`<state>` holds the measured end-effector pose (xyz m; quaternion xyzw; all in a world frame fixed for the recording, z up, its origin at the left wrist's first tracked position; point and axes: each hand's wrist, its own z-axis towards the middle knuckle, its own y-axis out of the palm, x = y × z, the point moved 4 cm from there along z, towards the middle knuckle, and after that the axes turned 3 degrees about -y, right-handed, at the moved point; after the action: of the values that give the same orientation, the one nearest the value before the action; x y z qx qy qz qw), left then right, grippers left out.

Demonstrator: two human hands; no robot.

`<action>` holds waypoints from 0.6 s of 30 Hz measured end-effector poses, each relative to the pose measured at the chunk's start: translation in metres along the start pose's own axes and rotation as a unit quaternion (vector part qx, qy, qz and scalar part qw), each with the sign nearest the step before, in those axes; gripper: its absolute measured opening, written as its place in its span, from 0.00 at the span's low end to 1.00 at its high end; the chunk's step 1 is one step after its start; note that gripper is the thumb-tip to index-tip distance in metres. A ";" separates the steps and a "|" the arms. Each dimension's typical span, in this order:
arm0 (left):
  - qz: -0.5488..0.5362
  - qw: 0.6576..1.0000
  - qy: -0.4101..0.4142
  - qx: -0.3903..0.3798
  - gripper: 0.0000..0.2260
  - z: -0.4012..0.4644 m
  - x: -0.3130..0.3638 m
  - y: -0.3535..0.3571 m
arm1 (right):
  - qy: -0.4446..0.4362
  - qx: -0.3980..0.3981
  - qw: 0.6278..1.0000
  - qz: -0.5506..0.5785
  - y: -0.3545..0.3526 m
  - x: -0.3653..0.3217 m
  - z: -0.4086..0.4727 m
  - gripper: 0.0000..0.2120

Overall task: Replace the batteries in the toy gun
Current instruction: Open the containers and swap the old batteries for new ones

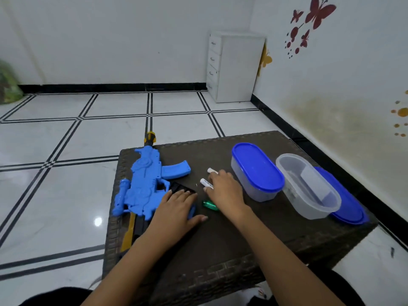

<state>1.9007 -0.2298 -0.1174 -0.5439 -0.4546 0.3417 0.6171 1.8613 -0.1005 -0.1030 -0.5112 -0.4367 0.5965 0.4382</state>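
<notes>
While the blue toy gun [143, 186] lies flat at the worktop's [231, 239] left side, the left hand [176, 208] rests on its grip end, fingers straight and spread, pressing down near a dark opening (probably the battery bay, partly hidden). Just right, a green-handled screwdriver [209, 204] lies between the hands. The right hand [225, 188] reaches over two white batteries [206, 183], fingers touching them; whether it pinches one I cannot tell. Further right: a lidded blue container [257, 171], an open clear tub [306, 186]. Judgement: compartment seemingly opened; inserting cells and closing remain.
</notes>
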 end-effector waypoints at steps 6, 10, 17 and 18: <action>0.025 0.998 0.008 -0.053 0.33 -0.004 -0.004 -0.001 | 0.039 0.039 0.998 -0.036 0.001 0.007 0.007 0.23; 0.013 0.999 0.004 -0.051 0.33 -0.005 -0.002 0.000 | 0.022 -0.027 0.999 -0.017 0.005 0.004 0.007 0.15; -0.002 0.999 -0.004 -0.044 0.33 -0.004 -0.001 0.003 | 0.024 -0.014 0.999 -0.016 -0.003 0.001 0.005 0.11; -0.004 0.999 -0.004 -0.042 0.33 -0.004 -0.001 0.003 | 0.027 0.007 0.999 -0.020 -0.005 0.003 0.005 0.11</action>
<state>1.9045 -0.2320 -0.1203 -0.5663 -0.4733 0.3224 0.5928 1.8563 -0.0970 -0.0981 -0.5153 -0.4305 0.5769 0.4650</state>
